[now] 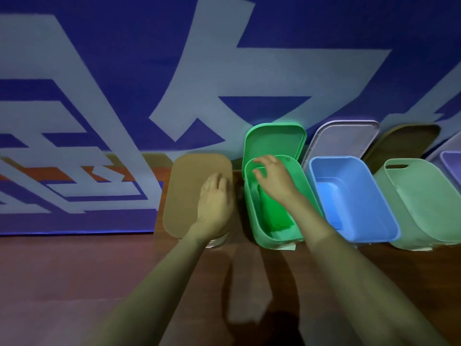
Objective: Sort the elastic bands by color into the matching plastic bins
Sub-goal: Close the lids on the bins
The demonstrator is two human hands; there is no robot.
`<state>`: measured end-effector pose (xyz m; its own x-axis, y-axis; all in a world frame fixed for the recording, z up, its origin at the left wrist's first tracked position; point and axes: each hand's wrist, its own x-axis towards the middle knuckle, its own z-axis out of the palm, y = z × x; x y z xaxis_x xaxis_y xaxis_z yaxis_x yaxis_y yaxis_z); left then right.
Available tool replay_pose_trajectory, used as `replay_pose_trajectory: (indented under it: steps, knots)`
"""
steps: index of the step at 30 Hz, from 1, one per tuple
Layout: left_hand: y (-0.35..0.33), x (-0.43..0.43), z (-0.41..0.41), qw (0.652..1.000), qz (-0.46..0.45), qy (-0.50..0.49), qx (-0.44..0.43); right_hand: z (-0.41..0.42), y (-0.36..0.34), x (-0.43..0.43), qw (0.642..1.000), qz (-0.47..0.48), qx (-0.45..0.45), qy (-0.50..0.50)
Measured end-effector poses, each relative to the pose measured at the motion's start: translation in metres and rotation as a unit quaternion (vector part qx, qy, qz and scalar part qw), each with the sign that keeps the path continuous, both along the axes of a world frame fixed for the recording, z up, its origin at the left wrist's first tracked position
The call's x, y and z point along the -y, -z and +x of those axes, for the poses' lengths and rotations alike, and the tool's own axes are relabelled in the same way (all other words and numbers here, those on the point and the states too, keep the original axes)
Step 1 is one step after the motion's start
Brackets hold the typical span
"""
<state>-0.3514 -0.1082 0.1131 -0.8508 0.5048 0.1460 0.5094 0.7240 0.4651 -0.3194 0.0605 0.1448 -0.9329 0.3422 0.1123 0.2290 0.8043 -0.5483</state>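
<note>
A blue banner (99, 71) with large pale characters hangs behind the bench (74, 283), whose wood is dark, glossy and blurred near the camera.

At the left end of the row a flat tan lid (184, 191) with rounded corners covers a bin. The bin's body is hidden except for a pale sliver at the near edge. The left hand (215, 201) lies palm down on this lid, fingers loosely laid out toward its right side.

Next is the green bin (277, 239), smooth plastic, oblong and round-cornered, with its mouth uncovered. Its green lid (274, 138) leans on the banner behind it. The right hand (274, 181) hovers over this bin's mouth, fingers bent and apart from the thumb. Motion blur makes it unclear whether it carries an elastic band, and no band can be made out in any bin.

Then come a blue bin (369, 221) with a lilac lid (341, 141) propped behind it, and a pale green bin (424, 208) with a handle slot and a brown lid (409, 138) behind. A purple bin (451, 161) is cut off by the right edge.

That makes five bins and four lids that can be counted clearly.
</note>
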Motion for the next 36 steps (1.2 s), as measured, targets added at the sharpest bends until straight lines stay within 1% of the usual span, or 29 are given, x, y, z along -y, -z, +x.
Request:
replay_pose_trajectory:
  steps: [2, 4, 6, 8, 10, 11, 13, 16, 19, 22, 25, 27, 29, 31, 33, 36]
  knots:
    - [-0.010, -0.036, -0.002, 0.997, 0.057, 0.005, 0.054, 0.008, -0.011, -0.040, 0.997, 0.015, -0.035, 0.060]
    - [-0.016, -0.069, -0.010, 0.993, 0.064, -0.002, 0.096, 0.011, -0.019, -0.073, 0.992, 0.017, -0.058, 0.107]
    - [-0.015, -0.095, -0.020, 0.992, 0.025, -0.020, 0.119, 0.010, -0.022, -0.097, 0.990, 0.010, -0.048, 0.130]
    - [-0.007, -0.110, -0.026, 0.990, -0.055, -0.038, 0.122, 0.005, -0.021, -0.111, 0.991, 0.000, -0.026, 0.132]
    - [-0.001, -0.116, -0.024, 0.979, -0.146, -0.057, 0.131, -0.002, -0.017, -0.120, 0.992, -0.005, -0.025, 0.120]
    - [0.002, -0.117, -0.021, 0.972, -0.174, -0.066, 0.143, -0.006, -0.014, -0.123, 0.993, -0.003, -0.029, 0.112]
    - [0.009, -0.116, -0.015, 0.964, -0.208, -0.078, 0.146, -0.014, -0.008, -0.126, 0.995, 0.009, -0.043, 0.091]
    - [0.012, -0.116, -0.016, 0.964, -0.225, -0.084, 0.113, -0.019, -0.001, -0.127, 0.995, 0.008, -0.069, 0.078]
    - [0.009, -0.119, -0.026, 0.970, -0.197, -0.090, 0.114, -0.021, 0.001, -0.128, 0.992, 0.003, -0.088, 0.085]
    - [0.008, -0.114, -0.025, 0.978, -0.140, -0.092, 0.123, -0.020, -0.001, -0.130, 0.992, -0.005, -0.095, 0.083]
    - [0.007, -0.099, -0.013, 0.985, -0.092, -0.072, 0.130, -0.022, -0.003, -0.132, 0.992, -0.028, -0.092, 0.083]
    - [0.003, -0.089, -0.005, 0.988, -0.074, -0.050, 0.125, -0.022, -0.007, -0.131, 0.990, -0.049, -0.108, 0.076]
    - [-0.002, -0.080, 0.000, 0.992, -0.057, -0.037, 0.111, -0.021, -0.015, -0.128, 0.986, -0.053, -0.131, 0.089]
    - [-0.008, -0.071, 0.004, 0.995, -0.021, -0.042, 0.091, -0.013, -0.024, -0.123, 0.976, -0.064, -0.170, 0.116]
    - [-0.013, -0.062, 0.009, 0.997, 0.023, -0.057, 0.049, 0.003, -0.030, -0.116, 0.967, -0.081, -0.204, 0.132]
    - [-0.020, -0.056, 0.019, 0.995, 0.084, -0.056, -0.009, 0.036, -0.029, -0.097, 0.966, -0.104, -0.211, 0.109]
